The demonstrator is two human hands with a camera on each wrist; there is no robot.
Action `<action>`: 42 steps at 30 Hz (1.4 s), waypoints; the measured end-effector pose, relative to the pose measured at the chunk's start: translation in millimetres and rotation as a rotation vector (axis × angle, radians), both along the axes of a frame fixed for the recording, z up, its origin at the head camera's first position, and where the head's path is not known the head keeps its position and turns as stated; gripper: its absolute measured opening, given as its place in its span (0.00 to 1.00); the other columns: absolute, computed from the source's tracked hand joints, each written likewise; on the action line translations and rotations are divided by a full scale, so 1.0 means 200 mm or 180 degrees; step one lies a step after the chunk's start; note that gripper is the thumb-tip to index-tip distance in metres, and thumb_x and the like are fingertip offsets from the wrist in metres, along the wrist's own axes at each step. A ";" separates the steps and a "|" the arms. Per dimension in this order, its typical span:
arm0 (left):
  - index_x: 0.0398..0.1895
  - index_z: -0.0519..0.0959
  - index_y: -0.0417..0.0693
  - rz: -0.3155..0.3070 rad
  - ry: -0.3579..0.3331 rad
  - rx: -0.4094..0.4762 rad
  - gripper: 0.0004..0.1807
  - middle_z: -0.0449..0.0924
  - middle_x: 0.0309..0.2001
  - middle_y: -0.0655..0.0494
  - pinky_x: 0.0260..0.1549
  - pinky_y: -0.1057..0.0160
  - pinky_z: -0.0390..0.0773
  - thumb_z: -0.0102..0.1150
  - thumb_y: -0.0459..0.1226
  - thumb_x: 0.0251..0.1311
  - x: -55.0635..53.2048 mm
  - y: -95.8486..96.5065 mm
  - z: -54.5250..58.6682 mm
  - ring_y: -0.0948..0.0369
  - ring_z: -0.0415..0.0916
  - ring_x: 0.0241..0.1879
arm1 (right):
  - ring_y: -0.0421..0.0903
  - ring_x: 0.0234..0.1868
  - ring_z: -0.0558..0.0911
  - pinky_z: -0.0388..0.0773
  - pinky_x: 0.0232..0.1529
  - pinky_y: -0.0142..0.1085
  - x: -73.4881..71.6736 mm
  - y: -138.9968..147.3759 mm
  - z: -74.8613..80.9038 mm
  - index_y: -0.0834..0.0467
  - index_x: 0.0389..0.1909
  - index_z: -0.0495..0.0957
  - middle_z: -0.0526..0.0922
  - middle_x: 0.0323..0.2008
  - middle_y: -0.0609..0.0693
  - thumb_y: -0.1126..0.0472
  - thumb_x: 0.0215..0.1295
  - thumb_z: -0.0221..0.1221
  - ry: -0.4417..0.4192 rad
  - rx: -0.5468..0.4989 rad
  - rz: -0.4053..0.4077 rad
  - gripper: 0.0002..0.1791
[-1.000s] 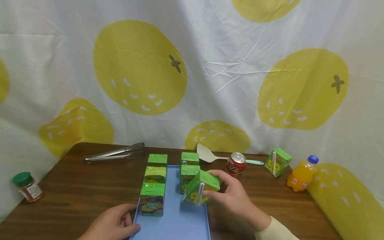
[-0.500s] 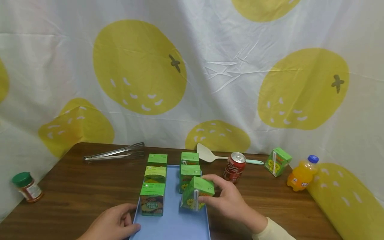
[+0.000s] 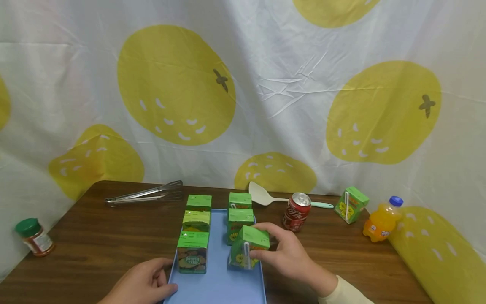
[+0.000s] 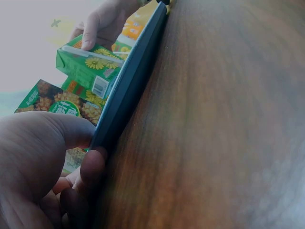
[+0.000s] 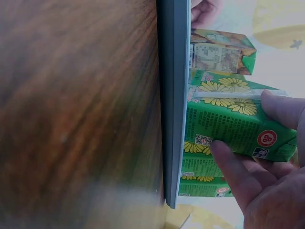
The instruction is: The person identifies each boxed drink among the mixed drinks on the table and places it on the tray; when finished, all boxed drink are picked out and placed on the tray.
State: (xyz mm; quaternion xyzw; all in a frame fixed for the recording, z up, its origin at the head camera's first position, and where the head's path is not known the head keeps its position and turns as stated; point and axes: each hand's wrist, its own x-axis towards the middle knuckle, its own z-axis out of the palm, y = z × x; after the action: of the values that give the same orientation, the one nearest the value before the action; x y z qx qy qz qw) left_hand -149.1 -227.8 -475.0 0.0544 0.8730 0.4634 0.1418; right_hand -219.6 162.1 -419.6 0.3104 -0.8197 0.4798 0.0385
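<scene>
My right hand (image 3: 290, 255) grips a green drink carton (image 3: 248, 249) with yellow flowers and a straw, its thumb on one side and fingers on the other. The carton stands slightly tilted at the right side of the blue tray (image 3: 222, 289); in the right wrist view its base looks at or very near the tray. Behind it are two more green cartons, the nearer one (image 3: 240, 223) partly covered. Along the tray's left side stands a row of three cartons, a brown-and-green carton (image 3: 193, 255) nearest. My left hand (image 3: 142, 280) pinches the tray's left edge between thumb and fingers.
Right of the tray stand a red soda can (image 3: 297, 212), a green carton (image 3: 351, 205) and an orange drink bottle (image 3: 381, 221). A spatula (image 3: 262, 195) lies at the back. Metal tongs (image 3: 146, 195) and a spice jar (image 3: 35, 238) are on the left.
The right hand has brought the carton down and slightly toward me and left, tilting it less. More of the soda can shows. My left hand stays on the tray edge.
</scene>
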 end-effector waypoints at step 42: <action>0.72 0.78 0.31 0.0129 -0.0090 -0.0090 0.40 0.81 0.29 0.54 0.27 0.61 0.71 0.81 0.48 0.65 0.00 0.02 0.02 0.56 0.75 0.26 | 0.42 0.44 0.89 0.86 0.44 0.39 0.00 -0.01 0.00 0.50 0.64 0.85 0.90 0.46 0.47 0.56 0.64 0.82 -0.0262 0.0229 0.0004 0.29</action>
State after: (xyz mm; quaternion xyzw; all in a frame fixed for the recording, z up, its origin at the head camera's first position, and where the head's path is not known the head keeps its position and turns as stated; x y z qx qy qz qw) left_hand -148.2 -223.2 -470.5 0.0281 0.8783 0.4545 0.1456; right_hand -218.7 159.1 -420.1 0.2921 -0.8371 0.4624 -0.0068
